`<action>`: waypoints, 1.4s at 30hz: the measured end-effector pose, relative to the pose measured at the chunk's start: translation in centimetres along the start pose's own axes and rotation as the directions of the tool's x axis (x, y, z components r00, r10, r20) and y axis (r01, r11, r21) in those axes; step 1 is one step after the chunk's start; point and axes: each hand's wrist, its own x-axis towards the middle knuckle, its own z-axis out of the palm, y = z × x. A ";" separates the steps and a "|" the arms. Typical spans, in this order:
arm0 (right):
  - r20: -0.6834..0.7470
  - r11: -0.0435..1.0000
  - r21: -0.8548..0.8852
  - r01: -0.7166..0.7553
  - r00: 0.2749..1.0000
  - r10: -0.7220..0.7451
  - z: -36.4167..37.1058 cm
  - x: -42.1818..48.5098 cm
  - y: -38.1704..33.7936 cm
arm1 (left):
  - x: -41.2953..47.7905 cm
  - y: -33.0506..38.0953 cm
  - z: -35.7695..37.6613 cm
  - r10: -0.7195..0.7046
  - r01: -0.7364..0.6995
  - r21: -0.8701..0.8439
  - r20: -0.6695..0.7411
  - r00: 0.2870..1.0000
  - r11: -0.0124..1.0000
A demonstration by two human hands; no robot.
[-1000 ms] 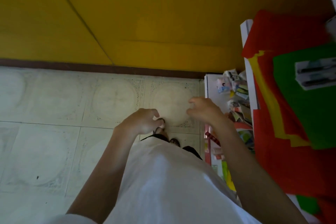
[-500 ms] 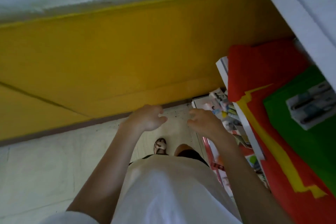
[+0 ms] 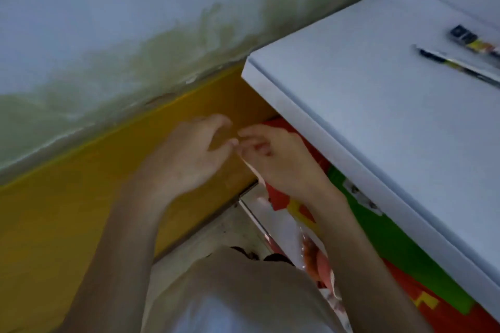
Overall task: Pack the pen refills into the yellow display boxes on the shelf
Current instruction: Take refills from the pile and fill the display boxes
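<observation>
Stained grey-white wall [image 3: 108, 21] across top, yellow panel [image 3: 67, 211] below. White shelf [image 3: 378, 116] at rt, slanting top to bottom. Red, green, yellow paper sheets [image 3: 392, 238] stacked under it. Pale garment [image 3: 243, 292] at bottom centre. L hand [image 3: 189, 154] and R hand [image 3: 273, 159] raised in front of yellow panel, just left of shelf edge. Fingers curled, tips nearly meeting. Heavy blur; cannot tell if anything thin pinched betw. them. On shelf top, far rt, well apart from both hands: slim dark pen-like stick [image 3: 460, 65] w/ yellow band — refill or pen, cannot tell. Small dark-and-yellow pack [image 3: 470, 39] just beyond it.
</observation>
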 end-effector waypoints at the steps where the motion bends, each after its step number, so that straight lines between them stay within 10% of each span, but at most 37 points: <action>1: -0.085 0.999 0.018 0.045 0.995 -0.043 -1.3 0.1 -0.9 | 0.7 1.1 -1.1 0.063 -0.062 0.010 -0.028 0.998 0.998; 10: -0.727 0.987 -0.030 -0.159 0.681 0.088 -14.6 -1.1 1.8 | 10.3 10.1 -3.7 0.505 -0.491 -0.129 0.111 0.856 0.862; 17: -0.800 0.786 0.144 -0.601 0.397 0.450 -20.4 -4.3 10.1 | 17.7 15.8 0.7 0.646 -0.628 -0.159 0.250 0.721 0.762; 23: -0.749 0.662 -0.077 -0.746 0.481 0.455 -22.7 -2.2 11.8 | 20.7 18.7 3.0 0.720 -0.718 -0.126 0.271 0.639 0.685; 30: -0.670 0.810 -0.291 -0.510 0.713 0.208 -22.3 -2.4 11.5 | 23.2 21.7 5.1 0.773 -0.814 0.166 0.257 0.580 0.556; 35: -0.848 0.878 0.035 -0.477 0.451 0.278 -24.8 -3.4 12.7 | 24.2 22.6 5.5 0.777 -0.825 0.239 0.281 0.564 0.512; 42: -0.857 0.655 -0.164 -0.738 0.435 0.275 -26.3 -0.8 15.7 | 24.4 21.7 4.8 0.782 -0.818 0.171 0.240 0.575 0.549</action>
